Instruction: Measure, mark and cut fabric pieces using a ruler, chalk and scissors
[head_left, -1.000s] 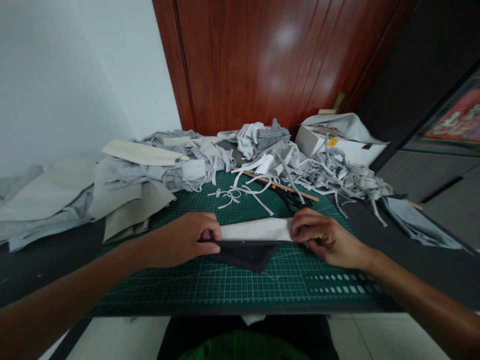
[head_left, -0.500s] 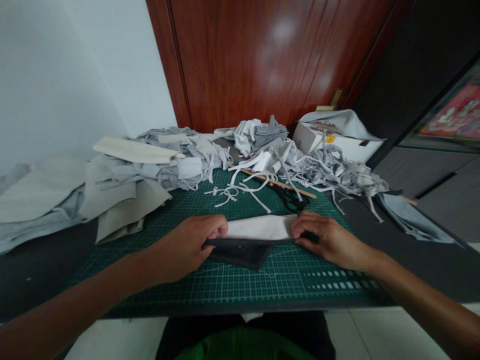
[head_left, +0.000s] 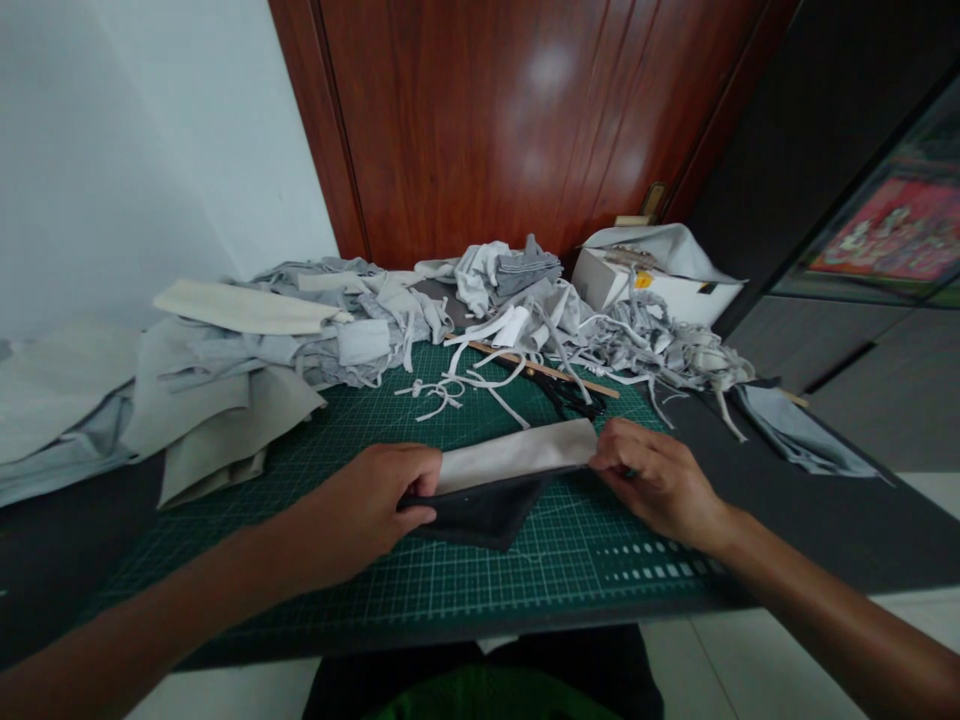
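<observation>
Just below the centre of the frame, the left hand (head_left: pixel 390 495) and right hand (head_left: pixel 664 482) have their fingers clamped on opposite ends of the black-and-white fabric piece (head_left: pixel 514 457), apparently straightening its edge; the next move calls for even tension.

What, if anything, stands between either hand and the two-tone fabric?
Nothing visible: the left hand and right hand both grip the two-tone fabric directly. The black scissors lie beyond it, not in between.

dim, cool light, soft glare on the glossy door (head_left: pixel 487 130), wide-angle distortion toward the edges, slight blur overall
</observation>
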